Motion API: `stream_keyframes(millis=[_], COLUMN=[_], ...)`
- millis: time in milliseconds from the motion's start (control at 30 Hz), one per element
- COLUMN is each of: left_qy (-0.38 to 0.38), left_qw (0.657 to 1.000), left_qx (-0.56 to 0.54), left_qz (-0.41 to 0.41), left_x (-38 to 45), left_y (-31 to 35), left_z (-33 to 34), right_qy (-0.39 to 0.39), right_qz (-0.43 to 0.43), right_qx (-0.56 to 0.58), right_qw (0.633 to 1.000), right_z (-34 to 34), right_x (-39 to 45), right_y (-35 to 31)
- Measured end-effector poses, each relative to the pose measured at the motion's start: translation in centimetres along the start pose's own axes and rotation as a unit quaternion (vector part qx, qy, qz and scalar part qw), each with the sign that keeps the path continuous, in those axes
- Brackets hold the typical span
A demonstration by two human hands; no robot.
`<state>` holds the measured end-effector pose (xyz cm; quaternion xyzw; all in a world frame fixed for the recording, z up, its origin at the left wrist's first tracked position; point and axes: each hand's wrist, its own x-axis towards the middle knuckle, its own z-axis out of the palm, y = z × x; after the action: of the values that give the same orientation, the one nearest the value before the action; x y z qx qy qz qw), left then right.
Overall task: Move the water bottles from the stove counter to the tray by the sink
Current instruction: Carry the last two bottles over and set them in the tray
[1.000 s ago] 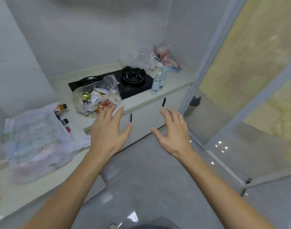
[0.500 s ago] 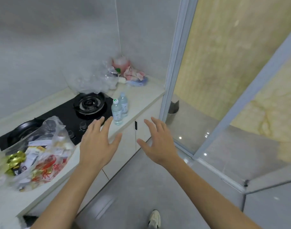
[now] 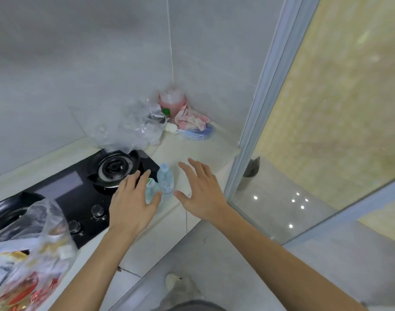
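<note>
**Water bottles — reach stage, nothing lifted yet**

Two clear water bottles: near one (image 3: 151, 191), green cap, partly behind the left thumb; far one (image 3: 165, 179), pale cap. Both upright, touching or nearly so, on the desk (image 3: 198, 151) at the stove's (image 3: 79, 189) right edge. Contents too clear to judge.

Left hand (image 3: 131, 205) and right hand (image 3: 201, 191) — fingers spread, empty, flanking the pair. Next move likely calls for each hand closing on one bottle.

Tray and sink: not in view.

Plastic bag (image 3: 32, 250) at left holds mixed packets.

Left hand (image 3: 130, 204) and right hand (image 3: 201, 193) outstretched, fingers spread.
</note>
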<state>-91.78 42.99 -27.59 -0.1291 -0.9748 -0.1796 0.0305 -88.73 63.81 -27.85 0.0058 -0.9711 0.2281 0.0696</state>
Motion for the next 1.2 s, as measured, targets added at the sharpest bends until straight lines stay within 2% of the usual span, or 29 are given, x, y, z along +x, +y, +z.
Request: stream_keyframes(millis=[167,267,433,667,900,1000,1100,1200], left_qy=[-0.031,-0.073,-0.130,-0.089,-0.045,-0.016,0.033,0.113], left_qw=[0.999,0.995,0.973,0.932,0.898,0.892,0.873,0.832], left_qx=[-0.011,-0.029,-0.141,-0.270,-0.314,-0.317,-0.328,-0.357], left_qz=[-0.027,-0.061,-0.129,-0.224,-0.304,-0.323,-0.359,-0.410], left_x=[5.8,7.1,6.6,6.4,7.8,7.9,7.3,6.3], left_y=[-1.6,-2.8,-4.5,-5.2,-3.8,-3.3,-2.9,-2.5], left_z=[3.0,4.5,7.4,11.1,13.3,13.7,13.8,13.1], right_qy=[-0.052,-0.116,-0.209,-0.251,-0.343,-0.359,-0.370,-0.398], right_qz=[-0.018,-0.030,-0.033,-0.042,-0.075,-0.089,-0.066,-0.029], right_qx=[0.014,0.022,0.092,0.168,0.221,0.238,0.257,0.293], right_qw=[0.998,0.992,0.973,0.952,0.910,0.898,0.890,0.869], right_z=[3.6,5.9,9.6,12.5,13.3,13.5,13.8,13.8], right_x=[7.2,10.2,13.3,16.5,19.0,20.1,22.1,24.5], right_y=[1.4,2.3,4.1,7.4,8.6,9.5,10.2,9.2])
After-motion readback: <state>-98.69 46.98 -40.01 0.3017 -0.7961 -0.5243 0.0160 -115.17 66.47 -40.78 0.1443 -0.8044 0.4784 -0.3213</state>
